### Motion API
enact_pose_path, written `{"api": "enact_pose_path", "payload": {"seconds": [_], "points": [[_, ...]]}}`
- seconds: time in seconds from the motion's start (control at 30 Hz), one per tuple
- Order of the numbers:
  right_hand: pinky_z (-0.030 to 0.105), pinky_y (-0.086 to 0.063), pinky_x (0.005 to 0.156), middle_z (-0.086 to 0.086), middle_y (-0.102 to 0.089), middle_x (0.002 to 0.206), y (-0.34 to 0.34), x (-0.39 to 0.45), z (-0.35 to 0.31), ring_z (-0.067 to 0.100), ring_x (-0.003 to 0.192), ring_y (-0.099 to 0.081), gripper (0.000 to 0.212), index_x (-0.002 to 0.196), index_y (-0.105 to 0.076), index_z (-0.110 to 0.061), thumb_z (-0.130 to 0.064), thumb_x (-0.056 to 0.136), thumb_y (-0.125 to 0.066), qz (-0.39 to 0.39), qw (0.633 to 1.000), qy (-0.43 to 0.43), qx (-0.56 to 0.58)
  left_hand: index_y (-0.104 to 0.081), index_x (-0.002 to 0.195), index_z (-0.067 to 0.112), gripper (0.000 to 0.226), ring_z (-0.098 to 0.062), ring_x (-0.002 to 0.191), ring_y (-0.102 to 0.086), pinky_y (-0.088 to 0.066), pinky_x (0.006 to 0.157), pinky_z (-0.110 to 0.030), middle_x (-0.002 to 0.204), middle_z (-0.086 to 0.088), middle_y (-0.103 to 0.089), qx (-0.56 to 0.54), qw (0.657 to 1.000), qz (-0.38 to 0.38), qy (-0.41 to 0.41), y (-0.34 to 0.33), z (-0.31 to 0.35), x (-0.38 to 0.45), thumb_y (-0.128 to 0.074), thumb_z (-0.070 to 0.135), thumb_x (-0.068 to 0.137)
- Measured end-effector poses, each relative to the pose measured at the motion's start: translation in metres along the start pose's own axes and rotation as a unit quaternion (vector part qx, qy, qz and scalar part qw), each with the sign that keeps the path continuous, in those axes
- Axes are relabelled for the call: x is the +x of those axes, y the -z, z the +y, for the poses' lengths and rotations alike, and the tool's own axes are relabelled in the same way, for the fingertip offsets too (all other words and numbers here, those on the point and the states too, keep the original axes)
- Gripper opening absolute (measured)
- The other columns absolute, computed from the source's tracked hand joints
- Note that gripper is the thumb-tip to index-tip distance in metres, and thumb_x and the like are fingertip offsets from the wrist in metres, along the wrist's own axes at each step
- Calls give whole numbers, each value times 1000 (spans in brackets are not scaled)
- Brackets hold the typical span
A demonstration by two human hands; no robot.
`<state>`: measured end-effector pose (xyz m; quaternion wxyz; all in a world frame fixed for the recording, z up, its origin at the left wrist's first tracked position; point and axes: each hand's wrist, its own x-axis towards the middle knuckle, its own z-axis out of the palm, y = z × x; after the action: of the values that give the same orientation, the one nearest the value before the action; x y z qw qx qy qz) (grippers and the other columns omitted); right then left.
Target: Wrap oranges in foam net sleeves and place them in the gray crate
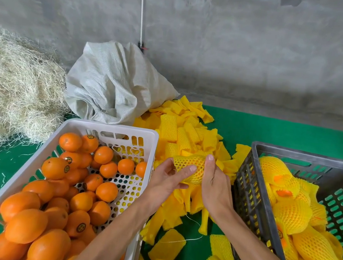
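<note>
Both hands met over the green-covered bench (273,130), between the two crates, around one round orange in a yellow foam net sleeve (191,168). The left hand (167,177) grasped it from the left side, thumb laid across the mesh and fingers curled beneath. The right hand (213,183) closed its grip on the right side, fingers wrapped behind the fruit and one fingertip showing above it. The sleeved orange was held clear above a loose heap of flat yellow foam net sleeves (189,132). The white perforated plastic crate (111,127) at left held bare oranges (55,168). The gray slotted plastic crate (251,194) at right held several oranges already sleeved (291,214). A pale woven sack (112,82) stood behind the white crate.
</note>
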<state>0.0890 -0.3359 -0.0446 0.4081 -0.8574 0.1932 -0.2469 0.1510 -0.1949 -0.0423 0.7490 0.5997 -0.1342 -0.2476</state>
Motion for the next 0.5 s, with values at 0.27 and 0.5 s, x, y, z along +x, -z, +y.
{"api": "enact_pose_path", "payload": {"seconds": [0.27,0.5], "points": [[38,-34,47,-6,-41,50,2,2,-1,14,46,-39,50,65,-42,-25,-52,106,-28,36,997,45,-42,-66,125,17,47,-25,110,-72,-63,83,-47,119,-4,-74,-10,1000,0,1,0,-3,2,-82,37,85],[45,-48,52,-3,-57,63,4,1,1,14,56,-57,52,114,-52,-22,-67,100,-27,26,999,17,-29,-67,127,16,50,-17,103,-73,-62,76,-36,115,1,-76,11,1000,3,-12,-3,-5,2,-81,34,83]]}}
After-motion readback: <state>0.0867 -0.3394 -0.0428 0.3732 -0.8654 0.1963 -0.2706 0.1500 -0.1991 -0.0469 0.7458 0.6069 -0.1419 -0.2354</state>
